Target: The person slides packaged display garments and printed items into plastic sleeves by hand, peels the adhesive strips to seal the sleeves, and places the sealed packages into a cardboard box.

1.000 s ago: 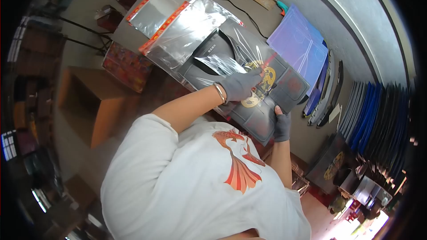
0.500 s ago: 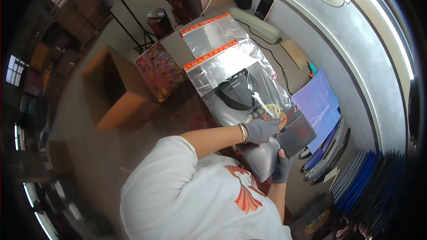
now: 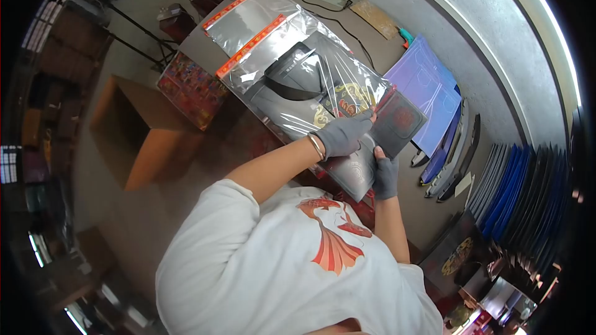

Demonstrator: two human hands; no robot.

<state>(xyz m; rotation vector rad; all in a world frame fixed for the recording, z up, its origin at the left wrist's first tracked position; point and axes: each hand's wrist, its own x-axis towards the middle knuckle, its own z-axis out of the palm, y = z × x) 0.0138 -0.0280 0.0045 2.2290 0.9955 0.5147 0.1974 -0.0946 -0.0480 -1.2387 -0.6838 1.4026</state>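
Pinching clear plastic bag (image 3: 307, 56) with gray-gloved left hand (image 3: 344, 137), hiding gold swirls (image 3: 354, 90) | pressing gray-gloved right hand's (image 3: 386, 177) thumb on black case (image 3: 400, 123) | near flat purple sheets (image 3: 422, 90)

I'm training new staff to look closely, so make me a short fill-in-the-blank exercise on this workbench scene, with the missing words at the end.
1. The left hand and right hand both wear ____ gloves.
2. A bracelet circles the ____ wrist.
3. The strips on the clear bags are mainly ____.
4. The right ____ rests on top of the dark panel.

Missing words: grey; left; red; thumb.
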